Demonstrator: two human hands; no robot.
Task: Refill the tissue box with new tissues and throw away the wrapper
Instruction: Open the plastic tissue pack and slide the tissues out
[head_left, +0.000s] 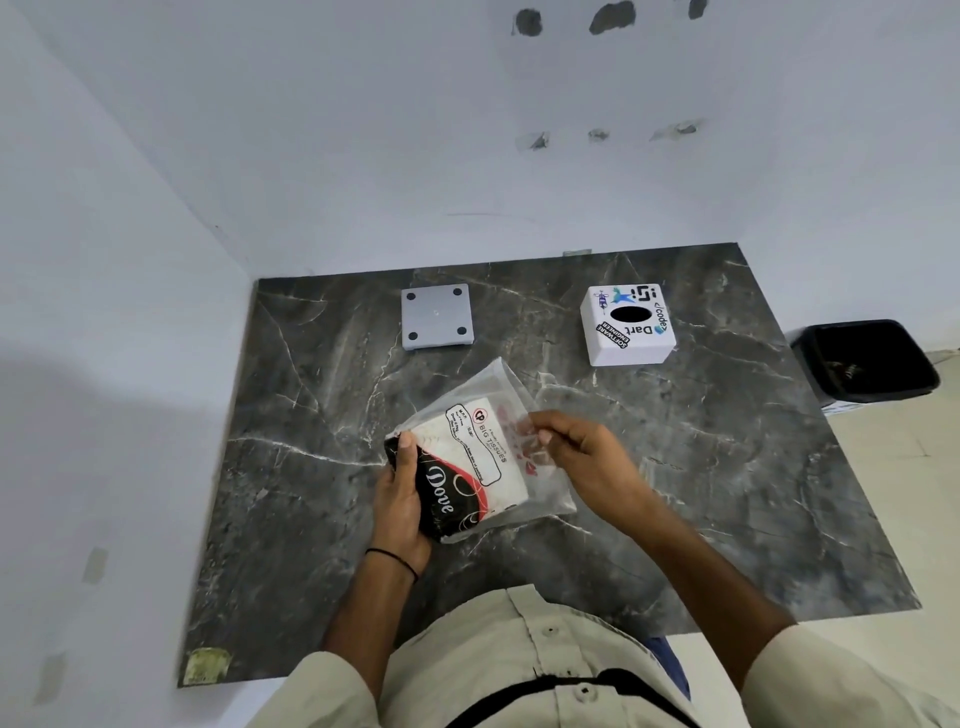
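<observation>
Head view: left hand grips tissue pack by dark printed end, above dark marble counter. Right hand pinches clear wrapper edge, fingertips pressed together on film. White stickered tissue box far right on counter; grey base plate far left, feet up. Black bin beside counter on floor.

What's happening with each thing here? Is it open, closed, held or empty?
Tissue pack: held, still in its wrapper.
Left hand: gripping the pack.
Right hand: pinching the clear wrapper.
Tissue box: upright on the table, no tissue showing.
Base plate: off, lying feet up.
Bin: open.
</observation>
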